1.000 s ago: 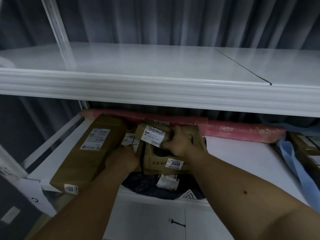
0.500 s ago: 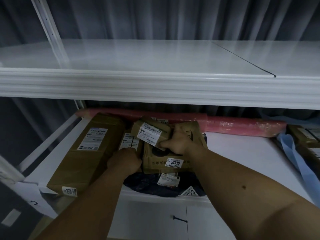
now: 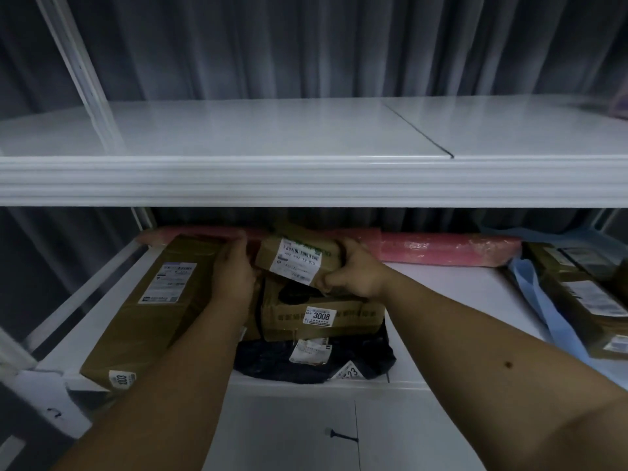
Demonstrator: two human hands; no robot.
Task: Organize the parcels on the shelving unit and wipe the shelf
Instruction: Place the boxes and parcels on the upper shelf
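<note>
On the lower shelf (image 3: 441, 294) the right hand (image 3: 353, 273) clamps 1 end of the small parcel (image 3: 299, 263) atop the 3008 box (image 3: 339, 317); the left hand (image 3: 234, 270), fingers straight, steadies the other. Tilted, it could slip off forward.

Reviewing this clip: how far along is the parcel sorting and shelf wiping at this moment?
Done: nothing plainly finished. In hand: the right hand grips the small labelled box above the 3008 box, with the left hand flat at its other end. Left: the long parcel, dark bag and right-side parcels lie loosely; no cloth is in view for wiping.
</note>
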